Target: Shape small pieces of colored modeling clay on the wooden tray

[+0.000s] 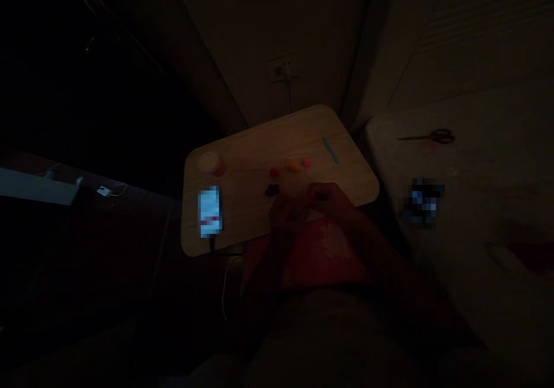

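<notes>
In dim light, my left hand [285, 212] and my right hand [328, 198] meet over the front edge of a small wooden table [246, 151]. Both have bent fingers pinched close together; whatever lies between them is too dark to make out. Just beyond my left fingers sits a dark lump [272, 190], with a small red lump [274, 172] behind it. To the right of that are an orange lump [293, 167] and a pink lump [306, 161]. Farther right lies a flat teal stick [331, 150].
A lidded tub [211, 163] and a lit, blurred-out phone [210, 212] with a cable occupy the table's left side. Scissors [433, 137] and a blurred-out object [423, 203] rest on a pale surface at right. A wall socket [282, 70] holds a plug behind the table.
</notes>
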The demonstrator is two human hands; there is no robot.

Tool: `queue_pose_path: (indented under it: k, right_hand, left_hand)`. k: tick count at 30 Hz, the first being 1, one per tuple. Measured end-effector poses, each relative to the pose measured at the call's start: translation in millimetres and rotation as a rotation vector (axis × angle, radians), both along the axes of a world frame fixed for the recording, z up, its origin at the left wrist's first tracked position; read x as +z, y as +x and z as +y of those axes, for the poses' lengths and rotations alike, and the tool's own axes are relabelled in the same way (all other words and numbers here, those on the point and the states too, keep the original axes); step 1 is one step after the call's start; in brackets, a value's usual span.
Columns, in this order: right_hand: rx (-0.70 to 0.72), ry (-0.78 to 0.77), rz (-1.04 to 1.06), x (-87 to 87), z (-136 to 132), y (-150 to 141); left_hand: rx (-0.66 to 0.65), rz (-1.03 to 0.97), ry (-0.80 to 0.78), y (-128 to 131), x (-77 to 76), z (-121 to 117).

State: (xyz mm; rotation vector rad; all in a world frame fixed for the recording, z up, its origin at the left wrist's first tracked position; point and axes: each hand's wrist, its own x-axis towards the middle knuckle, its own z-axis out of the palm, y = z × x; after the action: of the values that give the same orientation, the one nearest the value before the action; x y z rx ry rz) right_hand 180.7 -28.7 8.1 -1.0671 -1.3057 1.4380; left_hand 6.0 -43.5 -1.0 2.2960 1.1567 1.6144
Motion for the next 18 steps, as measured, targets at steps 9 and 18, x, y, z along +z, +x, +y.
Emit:
queue_pose_path:
  k: [9,18]
  right_hand:
    - [0.012,0.039,-0.029,-1.7,-0.8,2.8]
    - [0.145,0.002,0.1,6.8,-3.0,6.2]
  left_hand:
    - [0.04,0.022,-0.028,-2.2,-4.5,0.5]
    - [-0.04,-0.03,-0.029,-4.4,-8.0,5.3]
